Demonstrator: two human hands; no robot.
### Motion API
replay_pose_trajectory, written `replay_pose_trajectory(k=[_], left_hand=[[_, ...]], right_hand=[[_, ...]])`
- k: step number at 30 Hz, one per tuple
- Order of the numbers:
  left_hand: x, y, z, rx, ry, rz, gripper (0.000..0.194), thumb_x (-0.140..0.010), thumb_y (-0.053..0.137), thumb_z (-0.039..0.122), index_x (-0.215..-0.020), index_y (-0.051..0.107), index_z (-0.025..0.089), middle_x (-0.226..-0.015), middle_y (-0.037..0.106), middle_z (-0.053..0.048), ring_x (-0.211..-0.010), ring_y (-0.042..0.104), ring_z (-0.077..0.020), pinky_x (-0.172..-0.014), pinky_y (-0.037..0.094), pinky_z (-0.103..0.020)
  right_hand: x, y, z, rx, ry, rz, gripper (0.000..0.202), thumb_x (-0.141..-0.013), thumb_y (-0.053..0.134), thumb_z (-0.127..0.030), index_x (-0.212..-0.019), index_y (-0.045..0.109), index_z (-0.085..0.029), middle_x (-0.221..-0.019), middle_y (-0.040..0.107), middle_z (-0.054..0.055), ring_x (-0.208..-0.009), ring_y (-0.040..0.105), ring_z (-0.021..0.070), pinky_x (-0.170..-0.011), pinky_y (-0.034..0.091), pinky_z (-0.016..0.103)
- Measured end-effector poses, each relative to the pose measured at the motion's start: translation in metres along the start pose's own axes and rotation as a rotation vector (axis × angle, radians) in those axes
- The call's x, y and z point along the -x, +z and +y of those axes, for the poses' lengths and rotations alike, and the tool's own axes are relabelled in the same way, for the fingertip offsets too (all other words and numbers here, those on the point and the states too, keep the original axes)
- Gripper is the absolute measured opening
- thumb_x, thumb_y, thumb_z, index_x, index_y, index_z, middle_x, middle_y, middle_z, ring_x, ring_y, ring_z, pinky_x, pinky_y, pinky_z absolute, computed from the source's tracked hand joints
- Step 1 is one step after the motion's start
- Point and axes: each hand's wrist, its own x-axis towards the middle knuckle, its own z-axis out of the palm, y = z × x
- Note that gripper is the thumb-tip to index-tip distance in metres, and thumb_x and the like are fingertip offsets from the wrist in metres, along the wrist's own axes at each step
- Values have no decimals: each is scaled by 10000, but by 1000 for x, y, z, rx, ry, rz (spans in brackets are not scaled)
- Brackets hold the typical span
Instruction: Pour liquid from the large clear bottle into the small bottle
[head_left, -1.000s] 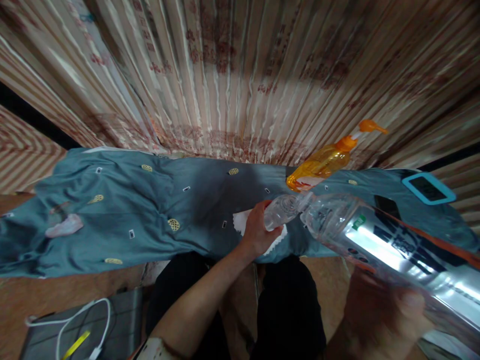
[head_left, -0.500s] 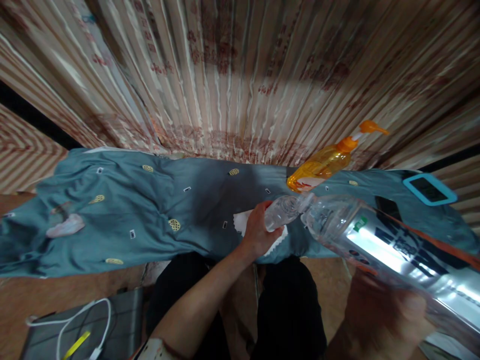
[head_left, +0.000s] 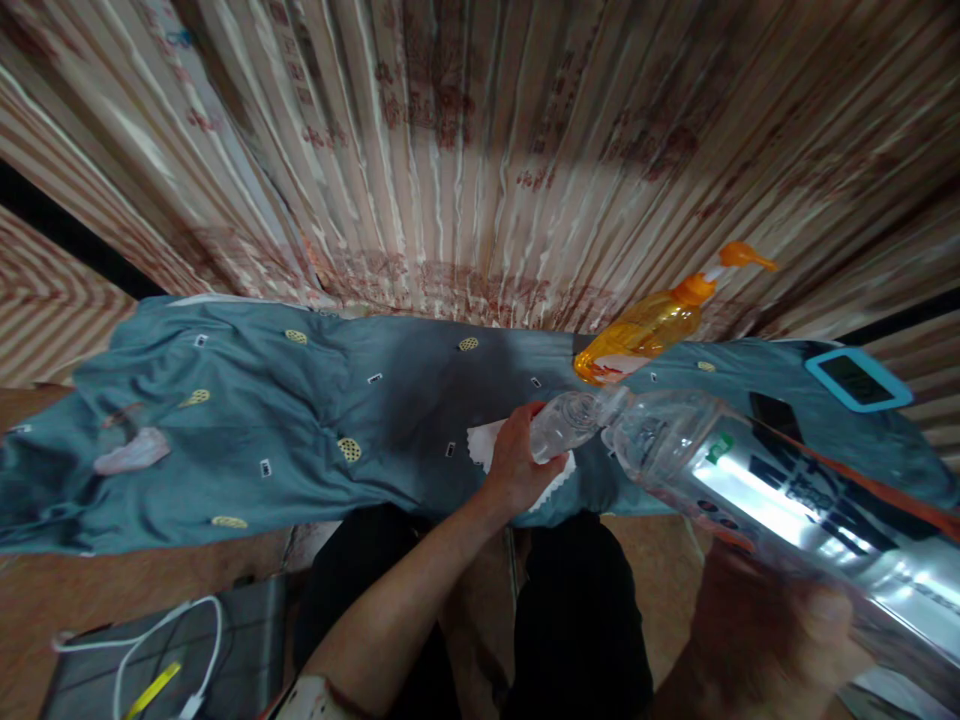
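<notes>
My left hand [head_left: 519, 465] is wrapped round a small clear plastic bottle [head_left: 564, 425] that stands over a white scallop-edged cloth or tissue [head_left: 484, 440]. In my right hand [head_left: 780, 625], partly blurred, is a large clear plastic bottle [head_left: 795, 490] with a silver and dark label. It is tilted, and its mouth meets the small bottle's top. Whether liquid runs between them I cannot make out. Just behind the two bottle necks stands a pump bottle [head_left: 639, 335] of yellow-orange liquid with an orange pump head.
A teal patterned cloth [head_left: 420, 470] covers the narrow surface before a pleated curtain [head_left: 450, 180]. To the right lie a dark phone-like object [head_left: 776, 414] and a blue-framed display [head_left: 859, 379]. A pinkish-white item [head_left: 133, 452] lies left. A white cable [head_left: 166, 640] rests on a grey box below.
Almost nothing differs. Both hands and both bottles keep the same positions, with the large bottle still tilted at the small one.
</notes>
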Motion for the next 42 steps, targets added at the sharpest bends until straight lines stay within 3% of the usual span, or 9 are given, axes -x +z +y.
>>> replay_pose_trajectory(k=[3, 9, 15, 23, 26, 33, 42], left_hand=[[0, 0, 0, 4, 4, 2, 558, -646, 703, 183, -1149, 463, 216, -1159, 590, -62, -1060, 560, -246, -939, 442, -426], [0, 0, 1, -1, 18, 0, 550, -648, 693, 177, -1146, 459, 195, -1152, 588, -71, -1072, 558, -249, -942, 444, -425], [0, -1, 1, 0, 22, -6, 546, -654, 691, 184, -1149, 459, 203, -1155, 588, -68, -1069, 561, -249, -937, 447, -422], [0, 1, -1, 4, 26, -2, 557, -647, 705, 187, -1148, 462, 208, -1161, 587, -65, -1066, 562, -251, -938, 445, -423], [-1, 1, -1, 5, 24, 1, 558, -646, 704, 181, -1148, 461, 201, -1155, 590, -68, -1066, 562, -252, -941, 443, -425], [-1, 0, 0, 8, 19, 3, 549, -643, 704, 171, -1136, 467, 205, -1132, 593, -62, -1051, 566, -245, -936, 447, -417], [-1, 0, 0, 18, 23, 7, 550, -638, 702, 158, -1135, 470, 193, -1128, 594, -66, -1050, 568, -248, -931, 449, -417]], right_hand=[[-1, 2, 0, -121, -72, -38, 598, -629, 715, -329, -1191, 512, -355, -1239, 548, -8, -1261, 446, 273, -1000, 430, 585], [-1, 2, -2, -69, -60, -51, 434, -652, 698, -385, -1067, 607, -297, -1326, 493, -16, -1308, 393, 264, -1080, 369, 534], [0, -1, -1, -84, -100, -34, 672, -624, 732, -363, -1239, 463, -395, -1303, 516, -35, -1276, 436, 274, -1010, 419, 588], [-2, 3, -3, -69, -117, -49, 739, -637, 742, -376, -1291, 401, -426, -1300, 517, -60, -1284, 426, 252, -1040, 395, 555], [-3, 3, -2, -63, -142, -55, 730, -636, 737, -389, -1285, 406, -426, -1278, 535, -62, -1286, 423, 253, -1038, 390, 562], [-1, 1, -3, -107, -128, -39, 687, -653, 683, -256, -1277, 425, -384, -1250, 556, -27, -1265, 446, 264, -1003, 395, 612], [0, 4, -5, -56, -114, -27, 536, -651, 651, -260, -1167, 533, -344, -1219, 568, -22, -1248, 459, 267, -980, 431, 588]])
